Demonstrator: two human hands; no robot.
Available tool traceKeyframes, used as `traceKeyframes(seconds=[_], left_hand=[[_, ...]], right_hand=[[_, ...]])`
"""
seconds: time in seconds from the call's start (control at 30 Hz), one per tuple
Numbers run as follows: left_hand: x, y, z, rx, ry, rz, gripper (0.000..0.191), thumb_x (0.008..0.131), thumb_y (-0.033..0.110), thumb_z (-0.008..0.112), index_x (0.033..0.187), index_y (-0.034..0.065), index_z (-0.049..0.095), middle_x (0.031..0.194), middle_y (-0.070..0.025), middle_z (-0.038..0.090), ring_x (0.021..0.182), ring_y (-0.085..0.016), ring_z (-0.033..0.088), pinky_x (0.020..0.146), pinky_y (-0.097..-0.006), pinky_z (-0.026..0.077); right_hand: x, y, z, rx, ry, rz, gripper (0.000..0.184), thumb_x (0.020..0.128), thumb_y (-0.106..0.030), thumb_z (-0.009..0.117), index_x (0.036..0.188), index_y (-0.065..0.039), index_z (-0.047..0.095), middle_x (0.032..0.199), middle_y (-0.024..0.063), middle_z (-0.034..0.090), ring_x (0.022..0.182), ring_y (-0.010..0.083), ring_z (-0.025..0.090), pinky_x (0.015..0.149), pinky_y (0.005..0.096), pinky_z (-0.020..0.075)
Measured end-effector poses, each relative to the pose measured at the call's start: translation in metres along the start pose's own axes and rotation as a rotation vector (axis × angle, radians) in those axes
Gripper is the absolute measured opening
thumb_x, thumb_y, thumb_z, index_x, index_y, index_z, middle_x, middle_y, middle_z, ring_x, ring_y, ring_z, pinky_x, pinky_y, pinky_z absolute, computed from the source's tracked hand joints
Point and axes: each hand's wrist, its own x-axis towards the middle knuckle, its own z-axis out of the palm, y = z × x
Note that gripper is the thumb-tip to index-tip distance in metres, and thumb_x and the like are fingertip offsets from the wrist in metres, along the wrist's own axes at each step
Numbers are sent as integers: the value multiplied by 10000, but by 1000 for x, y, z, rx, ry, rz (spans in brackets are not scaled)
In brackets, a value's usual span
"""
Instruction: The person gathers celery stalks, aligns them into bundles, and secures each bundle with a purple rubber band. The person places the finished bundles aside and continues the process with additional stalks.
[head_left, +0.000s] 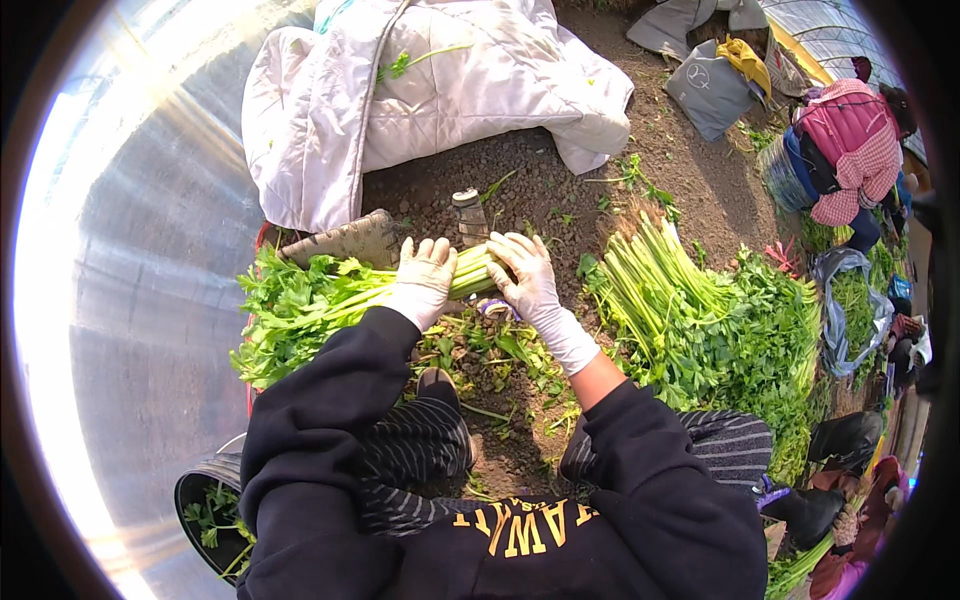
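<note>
A bundle of leafy celery (352, 300) lies crosswise in front of me, its leaves to the left and its pale green stalks to the right. My left hand (426, 277), in a thin white glove, grips the stalks near the middle. At the stalk ends, my right hand (525, 277) closes around the bundle in a matching glove. The bundle's underside is hidden. A white and purple item (499, 307), too small to identify, sits just below the stalks. To the right lies a large pile of celery (697, 315), with roots showing at its upper end.
A pale quilted cover (487, 97) is heaped ahead, near a short wrapped post (469, 214). A black bucket (202, 510) holding leaves stands lower left, beside plastic sheeting (150, 300). Loose leaves litter the soil (517, 465). One person (847, 150) bends at upper right; others are lower right.
</note>
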Motion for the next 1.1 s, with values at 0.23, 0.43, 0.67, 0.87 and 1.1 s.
traceKeyframes(seconds=[0.23,0.43,0.67,0.87,1.1], left_hand=[[8,-15,30,-259,-82,-100,801,614,383,834,1227,1,489,1056,-169,614,980,-322,610,870,-387,482],[7,-5,26,-247,13,-133,543,627,270,809,1046,40,552,967,-156,618,919,-316,623,807,-408,502],[8,-7,22,-351,106,-133,458,664,209,761,1065,79,582,994,-109,603,997,-294,597,848,-388,495],[15,-8,15,-335,-92,-112,435,668,253,749,1038,76,604,961,-132,653,923,-302,644,811,-394,511],[6,-13,14,-388,-17,-108,484,676,310,756,1063,68,595,958,-136,663,911,-313,651,821,-401,508]], right_hand=[[-2,1,-5,319,43,-39,361,833,-170,675,1177,-73,630,1227,100,614,1183,256,523,1033,352,395],[6,6,-10,111,-87,-94,378,838,-228,647,1195,-110,617,1234,66,611,1177,248,523,1084,428,323],[3,-1,-1,47,-41,-47,328,862,-191,623,1176,-96,611,1138,112,616,1069,278,579,939,366,463],[-3,7,5,246,-89,0,375,893,-233,594,1236,-83,572,1214,113,557,1148,288,510,1022,384,384],[-4,-9,-9,641,-181,300,950,768,-323,776,1479,-45,211,1443,181,350,1303,267,402,1079,358,350]])
